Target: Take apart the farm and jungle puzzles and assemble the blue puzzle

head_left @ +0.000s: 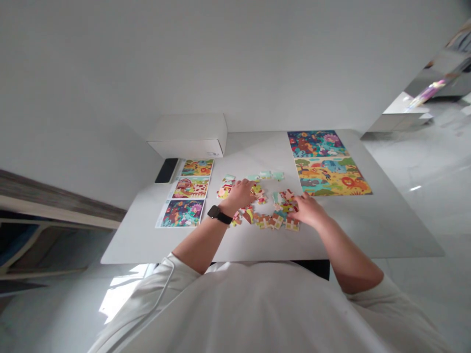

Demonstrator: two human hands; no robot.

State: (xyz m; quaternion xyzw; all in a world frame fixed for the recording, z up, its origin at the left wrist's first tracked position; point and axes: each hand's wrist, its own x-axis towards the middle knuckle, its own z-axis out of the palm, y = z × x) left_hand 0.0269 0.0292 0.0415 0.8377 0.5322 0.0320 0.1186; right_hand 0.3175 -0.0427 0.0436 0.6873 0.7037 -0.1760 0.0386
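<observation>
Loose jigsaw puzzle pieces lie in a rough ring on the white table, many of them brown, yellow and red. My left hand, with a dark watch on its wrist, is over the left part of the ring. Its fingers are bent down together, and what they hold, if anything, is hidden. My right hand is at the ring's right side, thumb and fingers apart, touching a cluster of puzzle pieces. Behind the hands, pale green pieces form a short row.
Two assembled puzzles, a dark one and a yellow savanna one, lie at right. Several picture cards line the left, beside a black phone. A white box stands at the back left against the wall.
</observation>
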